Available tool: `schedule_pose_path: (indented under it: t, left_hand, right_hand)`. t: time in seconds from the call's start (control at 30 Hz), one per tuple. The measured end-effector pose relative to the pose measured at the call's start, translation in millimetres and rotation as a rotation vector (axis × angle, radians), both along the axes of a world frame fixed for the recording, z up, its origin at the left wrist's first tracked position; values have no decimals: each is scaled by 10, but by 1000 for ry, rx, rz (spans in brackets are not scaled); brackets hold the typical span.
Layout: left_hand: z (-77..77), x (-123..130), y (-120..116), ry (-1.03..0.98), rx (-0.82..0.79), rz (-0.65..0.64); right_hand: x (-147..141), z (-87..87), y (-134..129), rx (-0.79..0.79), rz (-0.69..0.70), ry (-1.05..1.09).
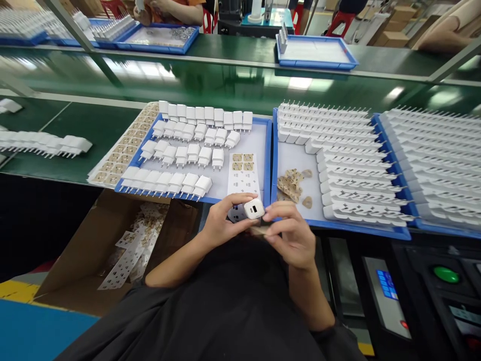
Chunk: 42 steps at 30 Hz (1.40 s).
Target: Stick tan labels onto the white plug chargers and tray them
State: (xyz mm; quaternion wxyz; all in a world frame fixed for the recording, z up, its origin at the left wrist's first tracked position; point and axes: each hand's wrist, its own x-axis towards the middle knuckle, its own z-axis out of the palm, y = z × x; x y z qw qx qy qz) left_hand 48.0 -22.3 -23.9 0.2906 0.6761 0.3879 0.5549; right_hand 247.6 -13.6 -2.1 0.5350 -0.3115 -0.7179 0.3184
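At the blue tray's (268,150) near edge, my left hand (223,219) grips a white charger (254,209), ported face towards me, presumably for clear access. My right hand (295,238) is beside it; blur hides whether it grips anything.

A factory assembly line: green conveyor (210,86), blue trays (317,64) of white plug adapters (182,156), workers (182,12) opposite.

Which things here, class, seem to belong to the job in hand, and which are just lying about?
Likely for the job:
white charger in the left grip
white sheet bearing tan pieces
rows of other chargers

Probably lying about:
crumpled tan scraps
red stool
background cardboard boxes
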Motion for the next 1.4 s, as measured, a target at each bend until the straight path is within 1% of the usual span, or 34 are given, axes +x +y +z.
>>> schedule_pose_path:
  t: [0.03, 0.07, 0.1, 0.13, 0.17, 0.23, 0.27, 0.3, 0.33, 0.43, 0.47, 0.53, 0.63, 0.7, 0.73, 0.8, 0.87, 0.93, 1.0, 1.17, 1.3, 1.4]
  left_hand:
    - [-13, -12, 2, -12, -26, 4]
    - [-22, -23, 6, -20, -45, 5]
    - [-24, -32, 10, -23, -60, 7]
    - [-18, -39, 16, -19, -72, 8]
    - [-6, -45, 22, -7, -81, 11]
    - [37, -56, 40, 38, -97, 29]
    - [64, -65, 56, 67, -105, 43]
    - [94, -78, 80, 97, -111, 58]
    - [127, -95, 116, 129, -115, 74]
    - [267, -169, 329, 262, -93, 129]
    - [336, -192, 444, 327, -82, 152]
    - [503, -215, 745, 491, -80, 208]
    - [756, -151, 1332, 791, -149, 302]
    - [856, -45, 1754, 954, -181, 332]
    - [874, 18, 1956, 1009, -175, 345]
    - [855, 147, 2315, 1081, -179, 356]
    - [791, 257, 2599, 1121, -206, 355]
    - [718, 329, 2803, 1137, -226, 355]
    - [654, 361, 2940, 1143, -237, 364]
    - [519, 337, 3102, 1174, -245, 387]
    - [427, 323, 3155, 1194, -237, 405]
    - [390, 328, 3162, 1206, -240, 430]
  right_hand:
    - [63, -22, 35, -19, -36, 46]
    - [130, -49, 86, -48, -132, 78]
    - [195, -78, 149, -77, -262, 67]
    - [254, -106, 218, -94, -410, 11]
    - [300, -133, 285, -88, -523, -99]
    - [336, -175, 384, -19, -653, -305]
    - [321, -191, 407, 18, -659, -356]
    - [286, -206, 412, 52, -615, -381]
    - [235, -220, 403, 81, -529, -398]
    - [55, -277, 343, 142, -163, -507]
    - [6, -299, 328, 150, -88, -553]
    - [-56, -343, 316, 140, -37, -623]
    - [-67, -386, 323, 115, -54, -663]
    - [-49, -396, 324, 111, -53, -665]
    - [-39, -397, 322, 111, -52, -664]
    - [-22, -394, 317, 116, -47, -656]
    - [-8, -391, 312, 124, -38, -649]
    - [1, -391, 313, 129, -32, -644]
    - [5, -394, 316, 127, -26, -645]
    - [2, -411, 319, 139, -30, -647]
    - [1, -432, 316, 161, -32, -649]
    - [-1, -452, 319, 191, -51, -641]
